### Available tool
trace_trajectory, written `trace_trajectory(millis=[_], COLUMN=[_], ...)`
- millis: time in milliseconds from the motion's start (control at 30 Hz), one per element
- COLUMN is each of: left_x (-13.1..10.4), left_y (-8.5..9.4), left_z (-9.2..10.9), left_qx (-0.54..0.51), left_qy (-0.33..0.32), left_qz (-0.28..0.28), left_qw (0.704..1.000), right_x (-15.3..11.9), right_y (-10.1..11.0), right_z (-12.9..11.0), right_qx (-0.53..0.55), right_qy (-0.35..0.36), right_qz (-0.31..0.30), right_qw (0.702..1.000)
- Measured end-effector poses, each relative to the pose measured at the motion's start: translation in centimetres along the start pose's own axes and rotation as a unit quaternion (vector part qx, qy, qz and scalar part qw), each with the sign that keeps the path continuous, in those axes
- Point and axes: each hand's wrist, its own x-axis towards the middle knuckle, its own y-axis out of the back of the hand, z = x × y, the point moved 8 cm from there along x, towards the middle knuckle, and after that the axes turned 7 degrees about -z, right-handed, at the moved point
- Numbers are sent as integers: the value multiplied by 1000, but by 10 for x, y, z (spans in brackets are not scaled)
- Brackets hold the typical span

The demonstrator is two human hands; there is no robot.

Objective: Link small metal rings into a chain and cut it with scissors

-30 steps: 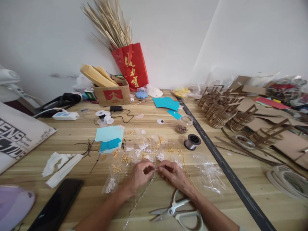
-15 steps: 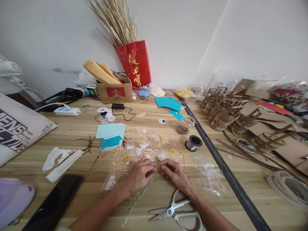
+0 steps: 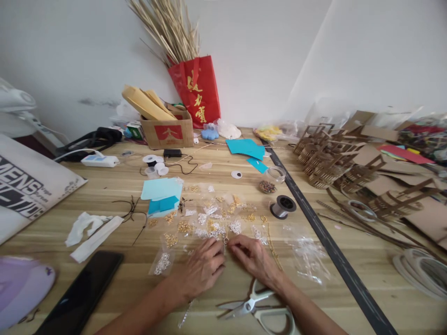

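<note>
A thin silver chain (image 3: 185,316) lies on the table, and its middle runs out of sight beneath my left hand (image 3: 206,264). The fingers of that hand are curled down over the chain. At the chain's upper end a small ring (image 3: 226,241) shows between my two hands. My right hand (image 3: 254,258) is closed in a pinch right beside the ring; whatever its fingertips hold is too small to tell. White-handled scissors (image 3: 248,304) lie partly open below my right wrist. Small bags of silver findings (image 3: 235,226) and gold findings (image 3: 184,226) spread out just beyond my fingers.
A gold chain (image 3: 273,246), a wire spool (image 3: 283,206) and clear plastic bags (image 3: 309,256) lie to the right. Blue cards (image 3: 161,190) and a black phone (image 3: 82,288) are on the left. Woven baskets (image 3: 324,158) crowd the far right; a red bag (image 3: 197,93) stands behind.
My left hand has turned and moved slightly down, covering more of the chain. My right hand's fingertips have come closer to the ring. The whole view has shifted slightly.
</note>
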Motion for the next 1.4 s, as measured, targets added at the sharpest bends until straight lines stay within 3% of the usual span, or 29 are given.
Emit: trace_trajectory(millis=[267,567,900,1167,1400], left_x=[-7,-8,-8,-7,-6], left_y=[2,-3,3,2,6], left_z=[6,3,0,2,1], left_qx=[-8,-18,-47,0,-34], left_qy=[-10,-11,-16,-28,-28], left_qz=[17,26,58,40,46], left_qw=[1000,999,997,999,998], right_x=[0,0,-1,1,1], right_y=[-4,1,-1,-3,0], right_z=[-4,-1,-5,-2,3], right_qx=[-46,-56,-75,-59,-26], right_qy=[54,35,35,37,1], right_qz=[-3,-5,-18,-15,-10], right_qw=[997,998,996,997,1000])
